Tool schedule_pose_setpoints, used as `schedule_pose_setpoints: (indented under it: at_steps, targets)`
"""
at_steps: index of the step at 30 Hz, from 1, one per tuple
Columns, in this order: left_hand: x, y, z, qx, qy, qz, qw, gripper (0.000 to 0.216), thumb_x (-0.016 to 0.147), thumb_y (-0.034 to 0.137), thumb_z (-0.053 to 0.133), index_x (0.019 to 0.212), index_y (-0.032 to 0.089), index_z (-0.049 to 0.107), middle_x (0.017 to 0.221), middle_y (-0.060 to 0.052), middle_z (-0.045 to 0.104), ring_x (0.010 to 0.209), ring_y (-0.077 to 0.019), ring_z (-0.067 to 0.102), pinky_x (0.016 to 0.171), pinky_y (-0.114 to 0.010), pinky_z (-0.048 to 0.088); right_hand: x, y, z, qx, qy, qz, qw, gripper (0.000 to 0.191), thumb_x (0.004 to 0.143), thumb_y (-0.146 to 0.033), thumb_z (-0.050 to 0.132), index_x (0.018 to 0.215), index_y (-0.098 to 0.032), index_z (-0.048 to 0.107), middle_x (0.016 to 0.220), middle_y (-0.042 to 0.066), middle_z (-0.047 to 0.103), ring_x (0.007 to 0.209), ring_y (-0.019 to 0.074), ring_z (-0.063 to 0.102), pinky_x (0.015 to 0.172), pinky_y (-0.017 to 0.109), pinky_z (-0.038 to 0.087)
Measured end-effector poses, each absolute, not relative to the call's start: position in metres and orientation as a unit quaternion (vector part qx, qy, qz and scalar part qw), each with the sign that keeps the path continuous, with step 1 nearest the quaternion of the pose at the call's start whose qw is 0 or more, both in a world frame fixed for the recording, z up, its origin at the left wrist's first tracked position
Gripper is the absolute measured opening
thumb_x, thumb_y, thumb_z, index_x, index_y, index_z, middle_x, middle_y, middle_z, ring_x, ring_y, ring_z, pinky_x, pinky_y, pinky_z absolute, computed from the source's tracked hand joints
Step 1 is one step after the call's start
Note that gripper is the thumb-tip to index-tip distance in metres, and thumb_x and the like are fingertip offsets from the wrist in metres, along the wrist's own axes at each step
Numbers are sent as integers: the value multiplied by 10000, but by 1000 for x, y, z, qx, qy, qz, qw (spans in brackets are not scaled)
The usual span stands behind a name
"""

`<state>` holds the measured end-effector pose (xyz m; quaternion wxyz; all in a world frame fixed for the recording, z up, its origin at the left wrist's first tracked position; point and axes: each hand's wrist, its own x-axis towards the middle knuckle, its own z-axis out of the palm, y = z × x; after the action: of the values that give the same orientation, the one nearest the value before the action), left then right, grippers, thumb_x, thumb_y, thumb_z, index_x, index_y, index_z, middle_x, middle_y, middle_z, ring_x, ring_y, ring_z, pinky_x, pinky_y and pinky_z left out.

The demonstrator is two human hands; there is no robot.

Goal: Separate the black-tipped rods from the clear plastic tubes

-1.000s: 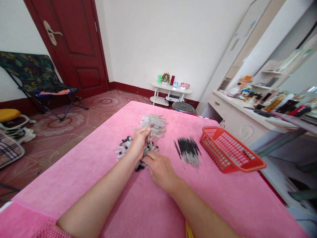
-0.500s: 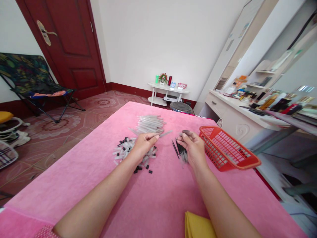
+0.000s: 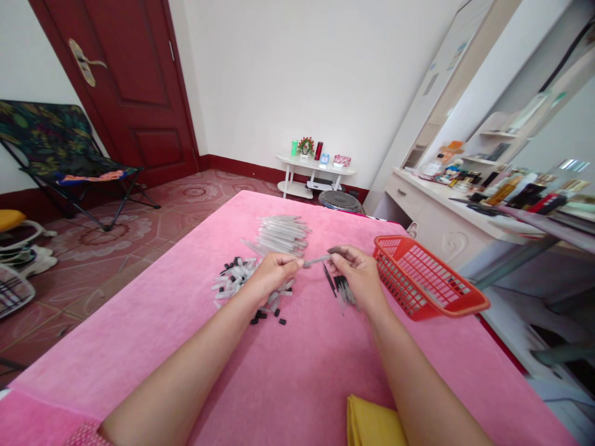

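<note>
My left hand [image 3: 279, 272] pinches a translucent grey pen barrel [image 3: 317, 261] that points right. At its other end, my right hand [image 3: 356, 269] has its fingers closed on a slim dark piece, which looks like a pen refill [image 3: 333, 251] and is mostly hidden by the fingers. Below the right hand lie several dark-tipped refills [image 3: 344, 291]. Under and beside my left forearm spreads a heap of clear pen caps and small black plugs [image 3: 237, 275]. Behind the left hand is a stack of translucent barrels [image 3: 283, 232].
A red plastic basket [image 3: 430, 279] stands at the right of the pink-covered table [image 3: 186, 347]. A folded yellow cloth [image 3: 374, 424] lies at the near edge. Beyond are a low white stand [image 3: 316, 163] and a dresser [image 3: 437, 210] crowded with bottles.
My right hand has moved left and slightly down, bringing its fingertips to the barrel's free end. The left hand has shifted slightly right and down, still holding the barrel.
</note>
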<state>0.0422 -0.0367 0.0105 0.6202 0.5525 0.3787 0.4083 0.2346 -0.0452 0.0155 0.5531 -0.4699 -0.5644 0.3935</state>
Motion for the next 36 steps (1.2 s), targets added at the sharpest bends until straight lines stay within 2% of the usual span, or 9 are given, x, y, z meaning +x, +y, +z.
schedule_pose_setpoints:
  at_steps: [5,9,14,19,23,26,29,33,36]
  targets:
    - [35,-35,9,513,349,329,712,344,695,472,645,657,132,604,473,99,150,402,-35,62,399,-219,19,234,-51,20,-494,-665,272,490,204,802,-326,529,832,-163,648,626,-11,572,536,104,526,522,212,409]
    - [36,-34,7,556,373,356,652,365,695,484,635,619,127,623,437,89,179,396,-41,101,409,-221,53,232,-55,21,-512,-691,212,464,229,829,-330,484,793,-170,644,555,-36,497,493,93,455,492,206,346]
    - [43,-37,9,665,397,437,457,246,701,371,637,590,155,681,478,12,460,463,-94,348,464,-220,231,230,-53,17,-536,-680,192,462,274,822,-331,479,632,-162,583,498,-34,448,495,94,416,486,208,316]
    - [49,-47,18,652,385,501,419,38,616,234,702,644,215,718,645,-61,633,679,-205,550,548,-244,350,222,-53,11,-547,-556,354,516,406,807,-480,474,546,-170,503,384,-64,336,337,67,260,343,209,197]
    - [51,-45,15,645,394,506,415,99,596,203,712,692,218,726,667,-58,653,694,-218,566,570,-256,381,219,-55,18,-528,-587,350,505,404,803,-491,491,568,-165,540,419,-33,447,366,83,370,369,209,278]
    - [48,-38,9,680,407,481,374,169,602,198,709,769,204,734,641,-35,638,612,-177,538,565,-250,375,222,-57,29,-509,-703,269,417,258,785,-376,556,679,-162,655,612,18,621,570,131,543,538,228,399]
    - [44,-32,7,707,408,465,343,249,571,191,733,820,198,734,621,-15,606,579,-149,502,557,-239,363,227,-59,39,-491,-779,200,334,144,758,-261,588,779,-189,711,763,35,683,713,162,588,670,261,419]
    - [39,-29,10,707,385,463,371,428,556,159,736,981,199,703,688,-6,597,570,-119,480,533,-215,361,245,-61,47,-500,-808,184,253,164,768,-240,558,760,-201,716,717,18,689,660,160,589,645,264,416]
    - [35,-26,13,668,386,485,412,470,577,156,715,1044,189,673,703,-4,598,512,-93,445,489,-201,343,272,-59,53,-560,-775,150,250,199,774,-292,539,759,-198,713,700,23,689,645,173,599,602,262,417]
